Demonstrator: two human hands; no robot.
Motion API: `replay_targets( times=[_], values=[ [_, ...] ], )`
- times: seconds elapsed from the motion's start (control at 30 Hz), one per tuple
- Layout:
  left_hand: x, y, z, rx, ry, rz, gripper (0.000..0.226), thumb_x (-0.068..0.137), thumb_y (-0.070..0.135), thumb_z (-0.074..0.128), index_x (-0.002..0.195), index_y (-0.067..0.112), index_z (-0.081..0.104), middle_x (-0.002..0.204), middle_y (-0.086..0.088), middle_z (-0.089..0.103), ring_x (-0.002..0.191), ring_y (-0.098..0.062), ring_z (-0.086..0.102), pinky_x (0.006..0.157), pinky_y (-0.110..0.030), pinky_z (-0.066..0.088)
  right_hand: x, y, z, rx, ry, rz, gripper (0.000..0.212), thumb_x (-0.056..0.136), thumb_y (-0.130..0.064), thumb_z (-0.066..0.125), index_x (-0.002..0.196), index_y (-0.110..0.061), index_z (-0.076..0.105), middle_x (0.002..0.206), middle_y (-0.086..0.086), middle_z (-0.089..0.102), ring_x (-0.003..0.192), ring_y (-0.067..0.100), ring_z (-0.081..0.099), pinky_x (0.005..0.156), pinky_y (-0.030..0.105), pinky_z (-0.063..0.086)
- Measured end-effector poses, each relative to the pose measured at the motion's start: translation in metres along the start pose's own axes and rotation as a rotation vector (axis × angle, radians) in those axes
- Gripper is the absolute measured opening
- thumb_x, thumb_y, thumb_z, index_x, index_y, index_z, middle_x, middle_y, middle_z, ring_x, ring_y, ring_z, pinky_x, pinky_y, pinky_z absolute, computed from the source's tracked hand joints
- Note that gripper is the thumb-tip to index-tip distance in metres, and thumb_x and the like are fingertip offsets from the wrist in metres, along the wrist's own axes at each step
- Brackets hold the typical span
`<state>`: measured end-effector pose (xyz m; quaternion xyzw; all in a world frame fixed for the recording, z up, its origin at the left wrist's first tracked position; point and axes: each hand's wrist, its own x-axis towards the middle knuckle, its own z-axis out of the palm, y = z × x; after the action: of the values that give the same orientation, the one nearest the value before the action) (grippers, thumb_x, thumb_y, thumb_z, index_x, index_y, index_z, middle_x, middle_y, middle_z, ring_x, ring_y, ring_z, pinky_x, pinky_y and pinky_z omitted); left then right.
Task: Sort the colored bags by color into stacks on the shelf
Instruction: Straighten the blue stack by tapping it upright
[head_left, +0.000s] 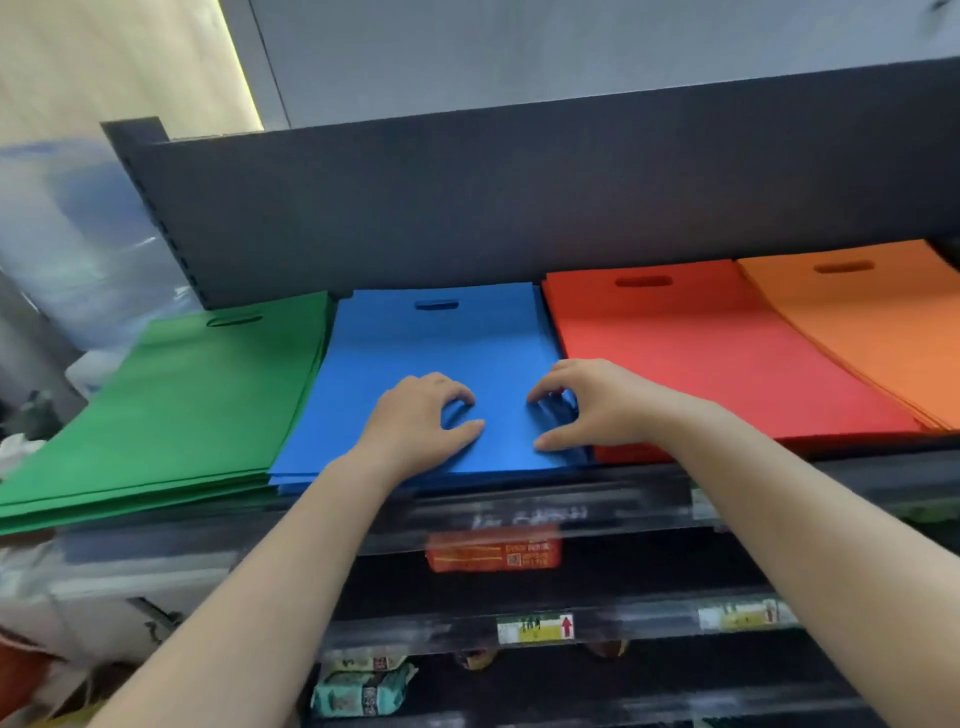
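Dark shelf (779, 467) with a dark back panel (467, 208), store setting; lower shelves below carry blurred price tags (535, 627) and packaged goods (363, 686). Four flat bag stacks sit side by side on the top shelf: green stack (171, 405) far left, blue stack (431, 358) next, red stack (701, 353), then orange stack (872, 322) far right. Green and blue stacks touch edge to edge; red and orange overlap slightly at their shared edge. Each top bag shows a die-cut handle slot toward the back.

Both hands are on the front part of the blue stack. Left hand (415, 421): fingers curled, tips down on the top blue bag, thumb flat along it, holding nothing. Right hand (582, 402): fingers curled at the stack's right edge, where the bag edges look ruffled; cannot tell whether it pinches any layers.
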<state>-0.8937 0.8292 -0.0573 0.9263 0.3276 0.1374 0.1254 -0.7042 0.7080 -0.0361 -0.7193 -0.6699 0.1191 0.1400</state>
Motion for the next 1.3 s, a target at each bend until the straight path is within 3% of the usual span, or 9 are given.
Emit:
replay_targets(
  times=[0.23, 0.43, 0.57, 0.67, 0.77, 0.87, 0.93, 1.07, 1.3],
  values=[
    [-0.004, -0.005, 0.002, 0.084, -0.042, 0.094, 0.048, 0.087, 0.055, 0.053, 0.123, 0.024, 0.056, 0.13, 0.005, 0.053, 0.119, -0.02, 0.045, 0.099, -0.034, 0.037, -0.002, 0.002, -0.012, -0.072, -0.203, 0.02, 0.072, 0.066, -0.038, 0.083, 0.13, -0.034, 0.051, 0.129, -0.016, 0.044, 0.119, 0.004, 0.04, 0.104, 0.029, 0.033],
    [-0.003, -0.003, -0.002, 0.068, -0.091, 0.083, 0.056, 0.085, 0.065, 0.045, 0.122, 0.026, 0.056, 0.129, 0.006, 0.053, 0.118, -0.018, 0.043, 0.095, -0.033, 0.036, -0.001, 0.006, -0.003, -0.042, -0.085, -0.025, 0.062, 0.068, -0.037, 0.082, 0.124, -0.027, 0.059, 0.122, -0.008, 0.054, 0.11, 0.009, 0.048, 0.098, 0.028, 0.037],
    [-0.004, -0.001, -0.012, -0.011, -0.187, 0.06, 0.085, 0.063, 0.084, 0.036, 0.123, 0.027, 0.056, 0.13, 0.008, 0.052, 0.12, -0.015, 0.043, 0.093, -0.03, 0.035, 0.006, 0.006, 0.006, -0.04, 0.054, -0.048, 0.053, 0.069, -0.037, 0.082, 0.116, -0.018, 0.065, 0.102, -0.006, 0.056, 0.091, 0.01, 0.048, 0.081, 0.024, 0.037],
    [-0.007, 0.0, -0.019, 0.065, -0.254, 0.077, 0.085, 0.062, 0.083, 0.049, 0.126, 0.028, 0.054, 0.127, 0.011, 0.052, 0.118, -0.015, 0.044, 0.091, -0.031, 0.038, 0.013, 0.004, 0.013, -0.076, 0.167, -0.062, 0.049, 0.07, -0.037, 0.081, 0.11, -0.012, 0.067, 0.094, -0.003, 0.055, 0.089, 0.021, 0.053, 0.073, 0.026, 0.035],
    [-0.003, -0.001, -0.02, 0.059, -0.148, 0.057, 0.024, 0.087, 0.05, 0.058, 0.096, 0.027, 0.061, 0.096, 0.005, 0.062, 0.094, -0.02, 0.054, 0.073, -0.032, 0.04, 0.016, 0.004, 0.014, -0.059, 0.323, -0.045, 0.058, 0.068, -0.033, 0.084, 0.113, -0.003, 0.064, 0.099, 0.006, 0.058, 0.094, 0.024, 0.055, 0.075, 0.023, 0.033],
    [0.004, -0.008, -0.023, -0.099, -0.085, -0.045, 0.037, 0.095, 0.033, 0.051, 0.063, 0.021, 0.036, 0.06, 0.004, 0.04, 0.061, -0.018, 0.038, 0.056, -0.031, 0.026, 0.01, 0.008, 0.002, 0.151, 0.472, -0.028, 0.063, 0.063, -0.024, 0.088, 0.113, -0.005, 0.056, 0.105, 0.007, 0.054, 0.096, 0.02, 0.052, 0.08, 0.024, 0.041],
    [0.007, -0.015, -0.025, -0.305, -0.051, -0.137, 0.039, 0.094, 0.029, 0.051, 0.064, 0.02, 0.028, 0.059, 0.004, 0.031, 0.058, -0.016, 0.027, 0.056, -0.032, 0.02, 0.003, 0.017, -0.009, 0.18, 0.319, -0.018, 0.071, 0.059, -0.023, 0.089, 0.118, -0.013, 0.051, 0.11, 0.0, 0.052, 0.103, 0.015, 0.049, 0.086, 0.022, 0.039],
    [0.009, -0.023, -0.021, -0.458, -0.049, -0.21, 0.023, 0.093, 0.029, 0.051, 0.077, 0.016, 0.041, 0.069, 0.0, 0.035, 0.066, -0.017, 0.029, 0.059, -0.032, 0.021, 0.002, 0.02, -0.015, -0.16, -0.118, 0.009, 0.076, 0.058, -0.037, 0.088, 0.125, -0.025, 0.053, 0.112, -0.013, 0.042, 0.107, 0.006, 0.036, 0.088, 0.02, 0.029],
    [0.01, -0.024, -0.022, -0.514, -0.08, -0.195, 0.013, 0.092, 0.033, 0.052, 0.089, 0.021, 0.047, 0.085, -0.005, 0.042, 0.078, -0.016, 0.036, 0.07, -0.033, 0.025, 0.009, 0.011, -0.012, -0.203, -0.276, 0.006, 0.089, 0.06, -0.051, 0.082, 0.138, -0.034, 0.042, 0.132, -0.011, 0.041, 0.12, 0.013, 0.043, 0.1, 0.032, 0.037]
  ],
)
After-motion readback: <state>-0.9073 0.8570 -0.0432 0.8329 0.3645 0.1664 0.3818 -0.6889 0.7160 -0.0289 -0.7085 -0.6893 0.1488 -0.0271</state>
